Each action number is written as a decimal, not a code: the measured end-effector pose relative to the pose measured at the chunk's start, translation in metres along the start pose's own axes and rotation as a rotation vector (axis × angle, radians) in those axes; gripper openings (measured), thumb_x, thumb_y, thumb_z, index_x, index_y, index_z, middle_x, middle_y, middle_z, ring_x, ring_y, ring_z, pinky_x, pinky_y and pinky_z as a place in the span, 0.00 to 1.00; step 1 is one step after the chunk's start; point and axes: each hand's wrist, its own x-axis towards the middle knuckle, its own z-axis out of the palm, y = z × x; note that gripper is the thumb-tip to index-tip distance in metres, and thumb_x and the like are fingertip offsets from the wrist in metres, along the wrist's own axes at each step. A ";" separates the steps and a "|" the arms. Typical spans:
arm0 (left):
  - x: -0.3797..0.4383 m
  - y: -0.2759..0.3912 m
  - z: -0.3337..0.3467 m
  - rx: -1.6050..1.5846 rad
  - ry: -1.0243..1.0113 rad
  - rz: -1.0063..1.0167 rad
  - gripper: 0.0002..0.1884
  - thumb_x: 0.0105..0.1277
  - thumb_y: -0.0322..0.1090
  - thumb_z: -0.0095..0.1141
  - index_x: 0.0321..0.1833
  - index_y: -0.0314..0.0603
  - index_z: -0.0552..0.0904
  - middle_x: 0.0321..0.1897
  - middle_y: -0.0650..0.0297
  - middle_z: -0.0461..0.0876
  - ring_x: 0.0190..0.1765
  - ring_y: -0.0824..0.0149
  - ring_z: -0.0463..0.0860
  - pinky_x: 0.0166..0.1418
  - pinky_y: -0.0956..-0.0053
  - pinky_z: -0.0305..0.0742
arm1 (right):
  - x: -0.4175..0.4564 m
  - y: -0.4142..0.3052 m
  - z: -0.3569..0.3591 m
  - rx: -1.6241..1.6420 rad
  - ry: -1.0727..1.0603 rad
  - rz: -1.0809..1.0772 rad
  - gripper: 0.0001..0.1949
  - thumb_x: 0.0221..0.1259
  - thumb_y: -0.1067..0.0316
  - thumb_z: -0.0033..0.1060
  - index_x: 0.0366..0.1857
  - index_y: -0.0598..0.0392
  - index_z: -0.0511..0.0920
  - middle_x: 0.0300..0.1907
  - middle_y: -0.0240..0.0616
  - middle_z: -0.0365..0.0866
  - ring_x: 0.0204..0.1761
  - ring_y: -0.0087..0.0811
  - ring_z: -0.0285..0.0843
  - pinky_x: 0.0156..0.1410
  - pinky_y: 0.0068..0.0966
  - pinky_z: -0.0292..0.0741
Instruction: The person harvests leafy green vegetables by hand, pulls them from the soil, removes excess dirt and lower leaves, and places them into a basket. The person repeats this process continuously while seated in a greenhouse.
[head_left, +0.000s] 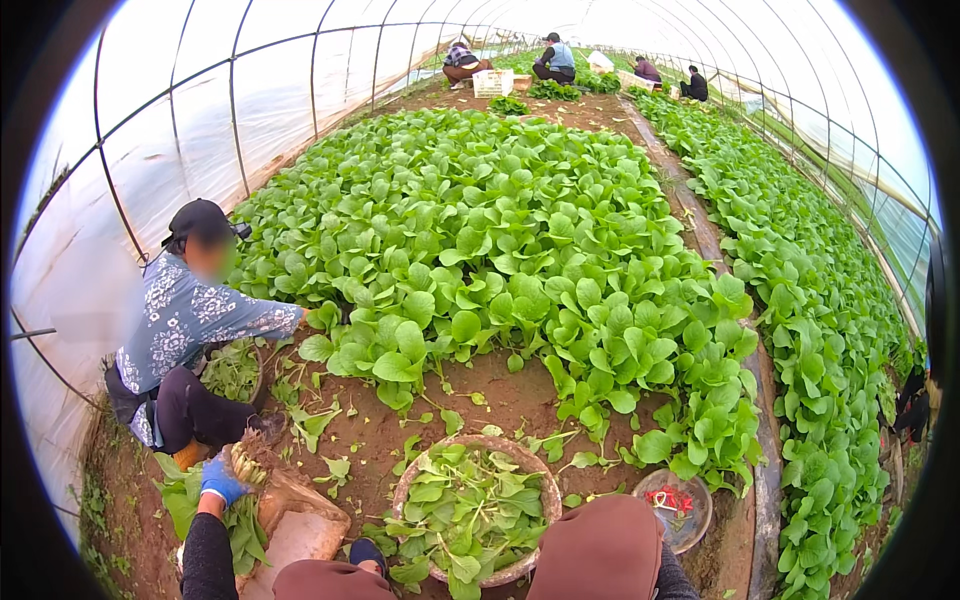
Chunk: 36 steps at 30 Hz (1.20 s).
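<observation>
My left hand (223, 480), in a blue glove, grips a bunch of leafy greens (247, 525). Its pale stems and muddy roots stick out past my fingers, and its leaves hang below by my forearm. Beside that hand lies a dirt-stained foam box (311, 536). Between my knees sits a round basin (553, 487) heaped with loose leaves (469, 502). My right hand is out of view behind my knee; only a dark sleeve (673, 577) shows there. Near that knee is a small bowl (701, 517) holding red strips (670, 498).
A dense bed of leafy greens (480, 232) grows ahead. At left a co-worker (191, 307) crouches, one arm reaching into the plants, beside another basin of leaves (234, 371). A plank-like strip (765, 450) borders the right bed. Farther back, several people work near a white crate (493, 83).
</observation>
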 end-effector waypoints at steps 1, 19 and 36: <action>-0.016 -0.011 -0.022 0.054 -0.021 -0.046 0.57 0.27 0.59 0.79 0.65 0.43 0.67 0.54 0.50 0.80 0.58 0.49 0.78 0.63 0.57 0.70 | -0.029 -0.043 0.016 0.022 -0.136 -0.021 0.14 0.53 0.53 0.61 0.39 0.48 0.82 0.45 0.44 0.84 0.49 0.45 0.82 0.51 0.39 0.78; 0.008 -0.002 0.024 -0.071 0.097 0.034 0.54 0.28 0.58 0.77 0.63 0.47 0.68 0.50 0.51 0.82 0.54 0.48 0.80 0.60 0.57 0.71 | 0.013 0.071 -0.109 -0.423 -0.003 0.190 0.12 0.65 0.61 0.48 0.39 0.49 0.84 0.45 0.43 0.85 0.46 0.43 0.85 0.46 0.38 0.81; -0.016 0.005 -0.014 0.093 0.110 0.034 0.46 0.39 0.55 0.75 0.61 0.39 0.72 0.48 0.49 0.82 0.52 0.50 0.82 0.57 0.57 0.73 | -0.122 -0.637 -0.351 0.610 -0.541 -1.221 0.12 0.62 0.77 0.55 0.48 0.59 0.80 0.44 0.36 0.84 0.41 0.24 0.80 0.50 0.21 0.77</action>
